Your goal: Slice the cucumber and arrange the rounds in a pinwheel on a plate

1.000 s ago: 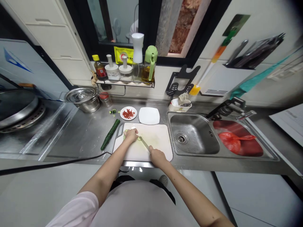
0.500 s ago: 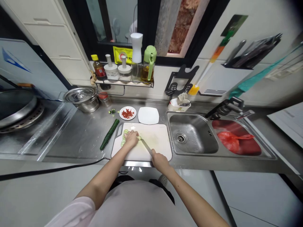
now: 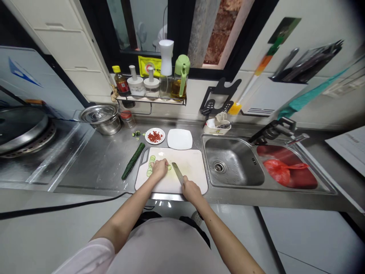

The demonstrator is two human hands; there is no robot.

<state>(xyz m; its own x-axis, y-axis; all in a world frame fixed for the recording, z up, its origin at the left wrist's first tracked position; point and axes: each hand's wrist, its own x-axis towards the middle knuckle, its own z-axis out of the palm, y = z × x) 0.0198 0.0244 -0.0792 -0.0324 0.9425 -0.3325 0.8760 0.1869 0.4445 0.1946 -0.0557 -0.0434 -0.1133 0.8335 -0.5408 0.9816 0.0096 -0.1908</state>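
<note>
- Left hand [image 3: 160,168] rests low over the cutting board [image 3: 196,171], its fingers bent inward; from my remote seat I cannot tell whether they pinch anything.
- Right hand [image 3: 191,189] is wrapped around the handle of a knife [image 3: 178,172], whose blade points away from the person and a little to the left, over the middle of the board.
- Between the left fingertips and the blade I see a short cucumber piece [image 3: 169,167] on the board, right by the fingers and apart from the blade.
- Cucumber slices [image 3: 150,167] lie in a row along the left part of the board, partly behind the left hand.
- Just left of the board, on the metal counter [image 3: 85,163], I have a whole dark green cucumber [image 3: 133,161] lying at a slant.
- Beyond the board I make out a round plate [image 3: 147,137] bearing chopped red bits [image 3: 154,136], and beside it a white squarish plate [image 3: 180,139].
- Small green scraps [image 3: 138,133] sit left of the round plate; farther left stand a red-lidded jar [image 3: 128,119] and a lidded pot [image 3: 107,125].
- To the right of the board I see the sink [image 3: 236,173], with a red bag [image 3: 276,171] in its farther basin.
- Above the counter, a rack [image 3: 151,99] holds seasoning jars [image 3: 137,87] and a green-topped oil jug [image 3: 180,78].
</note>
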